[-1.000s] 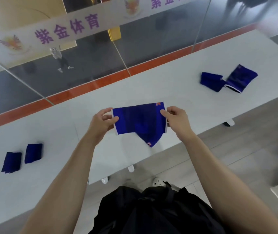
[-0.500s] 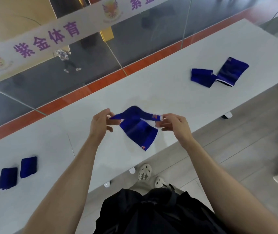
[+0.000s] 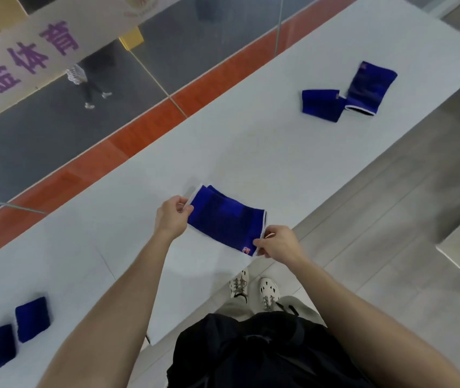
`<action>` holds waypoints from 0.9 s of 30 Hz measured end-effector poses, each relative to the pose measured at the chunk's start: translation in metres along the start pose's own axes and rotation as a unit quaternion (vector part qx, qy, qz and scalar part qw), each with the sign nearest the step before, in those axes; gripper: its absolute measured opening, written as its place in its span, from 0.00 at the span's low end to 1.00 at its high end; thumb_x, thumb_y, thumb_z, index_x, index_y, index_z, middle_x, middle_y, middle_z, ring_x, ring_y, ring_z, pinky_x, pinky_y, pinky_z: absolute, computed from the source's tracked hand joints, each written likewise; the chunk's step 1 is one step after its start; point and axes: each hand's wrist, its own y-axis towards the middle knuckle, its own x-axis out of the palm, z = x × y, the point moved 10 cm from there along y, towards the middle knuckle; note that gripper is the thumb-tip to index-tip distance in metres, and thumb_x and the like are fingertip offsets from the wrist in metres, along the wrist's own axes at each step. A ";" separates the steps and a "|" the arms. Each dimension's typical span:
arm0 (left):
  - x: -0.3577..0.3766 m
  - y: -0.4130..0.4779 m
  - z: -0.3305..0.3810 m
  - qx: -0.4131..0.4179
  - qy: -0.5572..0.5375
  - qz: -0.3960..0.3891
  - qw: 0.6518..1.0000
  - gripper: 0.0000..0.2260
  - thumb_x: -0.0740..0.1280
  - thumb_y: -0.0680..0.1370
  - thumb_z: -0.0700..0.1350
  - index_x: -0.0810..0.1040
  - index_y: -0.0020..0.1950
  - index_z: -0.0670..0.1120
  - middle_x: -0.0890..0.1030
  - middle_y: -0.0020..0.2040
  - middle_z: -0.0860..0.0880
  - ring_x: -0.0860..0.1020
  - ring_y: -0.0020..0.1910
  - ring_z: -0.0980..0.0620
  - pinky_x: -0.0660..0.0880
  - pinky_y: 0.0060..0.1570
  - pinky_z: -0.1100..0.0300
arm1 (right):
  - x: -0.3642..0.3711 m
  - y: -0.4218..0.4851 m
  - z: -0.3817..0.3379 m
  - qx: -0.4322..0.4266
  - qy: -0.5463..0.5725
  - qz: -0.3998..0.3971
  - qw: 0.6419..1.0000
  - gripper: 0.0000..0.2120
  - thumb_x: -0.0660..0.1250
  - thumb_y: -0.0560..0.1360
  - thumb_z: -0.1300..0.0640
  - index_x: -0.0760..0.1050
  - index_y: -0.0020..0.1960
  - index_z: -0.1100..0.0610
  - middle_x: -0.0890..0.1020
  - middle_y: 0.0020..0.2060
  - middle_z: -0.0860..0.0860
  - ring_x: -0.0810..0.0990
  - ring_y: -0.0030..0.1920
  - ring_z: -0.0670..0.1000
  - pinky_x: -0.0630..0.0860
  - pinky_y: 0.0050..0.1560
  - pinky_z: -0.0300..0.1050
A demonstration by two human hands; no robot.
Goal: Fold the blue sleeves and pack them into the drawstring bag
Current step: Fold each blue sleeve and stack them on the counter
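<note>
Because the long white table (image 3: 265, 141) gives us a flat bed to work on, we keep every piece spread along it, with room in the middle for the one in hand. We count five blue sleeves in all. Two unfolded ones lie at the far right end, the larger sleeve (image 3: 370, 86) touching the smaller sleeve (image 3: 321, 105) at a corner, likely waiting their turn. One doubled sleeve (image 3: 226, 219) sits near the table's front edge, between our hands. Two small folded sleeves (image 3: 32, 319) lie side by side at the near left, probably set aside as finished. We see no drawstring bag, so packing looks to come later.

We hold the doubled sleeve at both short ends to keep the layers lined up: the fingers of our left hand (image 3: 171, 217) pinch the far white-trimmed end, and the fingers of our right hand (image 3: 277, 243) pinch the near end by its small pink logo (image 3: 246, 250).
</note>
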 end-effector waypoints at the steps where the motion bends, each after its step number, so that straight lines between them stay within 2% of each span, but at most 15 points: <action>1: 0.001 0.006 0.001 0.006 0.000 -0.002 1.000 0.05 0.71 0.85 0.48 0.81 0.59 0.49 0.87 0.54 0.50 0.86 0.56 0.46 0.83 0.60 0.47 | 0.002 0.002 0.000 0.004 0.005 0.002 1.000 0.06 0.76 0.75 0.60 0.83 0.48 0.62 0.90 0.34 0.51 0.91 0.39 0.50 0.89 0.51 0.56; 5: 0.002 0.032 0.007 0.018 0.012 -0.008 1.000 0.09 0.71 0.85 0.48 0.82 0.63 0.46 0.86 0.55 0.49 0.84 0.56 0.46 0.81 0.58 0.50 | 0.009 0.010 -0.004 0.014 -0.006 0.012 1.000 0.04 0.75 0.76 0.59 0.84 0.49 0.59 0.90 0.36 0.51 0.91 0.40 0.50 0.89 0.48 0.53; 9: 0.018 0.055 0.003 0.026 0.093 -0.052 0.994 0.13 0.72 0.84 0.47 0.83 0.68 0.49 0.88 0.60 0.50 0.83 0.54 0.50 0.78 0.54 0.55 | 0.009 0.018 0.003 0.039 -0.097 0.043 0.994 0.03 0.74 0.74 0.59 0.83 0.46 0.59 0.88 0.39 0.54 0.89 0.41 0.55 0.87 0.44 0.53; 12: 0.025 0.063 0.000 0.031 0.126 -0.060 0.990 0.13 0.74 0.82 0.45 0.84 0.67 0.50 0.88 0.60 0.49 0.83 0.52 0.50 0.76 0.52 0.56 | 0.005 0.020 -0.007 0.018 -0.133 0.081 0.988 0.03 0.73 0.75 0.57 0.82 0.44 0.56 0.86 0.38 0.51 0.87 0.40 0.54 0.87 0.43 0.54; 14: 0.026 0.066 -0.001 0.029 0.121 -0.047 0.991 0.12 0.74 0.82 0.46 0.83 0.66 0.49 0.88 0.58 0.49 0.83 0.51 0.49 0.76 0.51 0.55 | 0.000 0.022 -0.021 -0.005 -0.139 0.118 0.983 0.05 0.72 0.78 0.53 0.80 0.50 0.54 0.86 0.42 0.49 0.86 0.43 0.53 0.86 0.45 0.54; 16: 0.027 0.067 -0.004 0.017 0.109 -0.036 0.993 0.11 0.73 0.82 0.46 0.84 0.64 0.48 0.88 0.56 0.49 0.83 0.51 0.48 0.76 0.51 0.55 | -0.005 0.026 -0.036 -0.032 -0.150 0.148 0.977 0.14 0.72 0.80 0.49 0.77 0.61 0.54 0.84 0.48 0.50 0.84 0.49 0.55 0.83 0.49 0.54; 18: 0.026 0.066 -0.004 0.020 0.106 -0.019 0.994 0.08 0.72 0.82 0.47 0.85 0.60 0.46 0.88 0.54 0.49 0.84 0.51 0.48 0.76 0.50 0.56 | -0.008 0.031 -0.044 -0.030 -0.161 0.162 0.973 0.20 0.73 0.80 0.47 0.72 0.66 0.56 0.82 0.53 0.52 0.82 0.52 0.58 0.80 0.50 0.53; 20: 0.025 0.062 -0.002 0.031 0.095 -0.011 0.995 0.07 0.72 0.83 0.47 0.85 0.57 0.46 0.87 0.52 0.51 0.83 0.50 0.49 0.76 0.50 0.56 | -0.010 0.038 -0.043 -0.006 -0.160 0.162 0.974 0.20 0.73 0.80 0.49 0.71 0.65 0.58 0.83 0.52 0.54 0.82 0.51 0.59 0.78 0.48 0.52; 23: 0.022 0.056 -0.003 0.039 0.071 -0.016 0.997 0.06 0.72 0.84 0.46 0.85 0.57 0.45 0.87 0.50 0.51 0.83 0.48 0.50 0.77 0.51 0.56 | -0.013 0.040 -0.039 0.000 -0.167 0.168 0.972 0.11 0.69 0.80 0.58 0.74 0.62 0.57 0.84 0.50 0.54 0.83 0.50 0.59 0.83 0.49 0.55; 27: 0.013 0.052 -0.007 0.038 0.037 -0.009 0.999 0.05 0.73 0.83 0.45 0.88 0.57 0.46 0.87 0.46 0.51 0.85 0.47 0.50 0.79 0.50 0.57 | -0.017 0.035 -0.039 -0.016 -0.162 0.180 0.970 0.12 0.66 0.79 0.61 0.75 0.63 0.57 0.85 0.49 0.53 0.83 0.50 0.59 0.83 0.51 0.55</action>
